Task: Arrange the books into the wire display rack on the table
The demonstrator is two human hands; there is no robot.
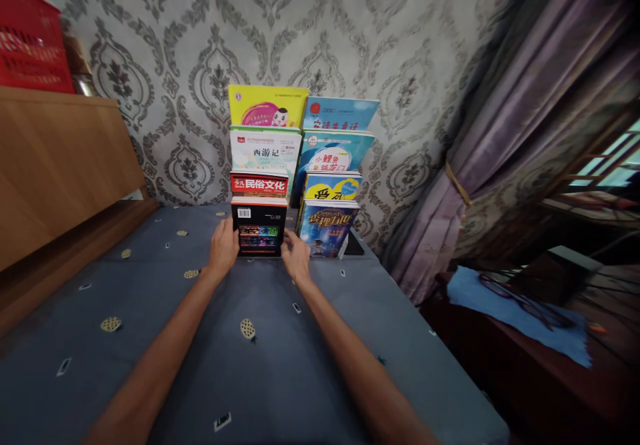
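A tiered rack of books stands against the patterned wall, on the blue-grey spotted cloth (260, 365). At the front of its left column is a black-covered book (259, 225) with a barcode. My left hand (223, 246) grips that book's left edge, and my right hand (296, 256) grips its right lower edge. Behind it rise a red-titled book (259, 184), a white book (265, 150) and a yellow book (267, 105). The right column holds a dark blue fantasy-cover book (326, 226) in front and several blue books (333, 145) behind.
A wooden board (55, 165) runs along the left, with a red crate (27, 38) on top. Purple curtains (505, 138) hang at the right. Beyond the cloth's right edge is a dark table with a blue cloth (515, 312) and cables.
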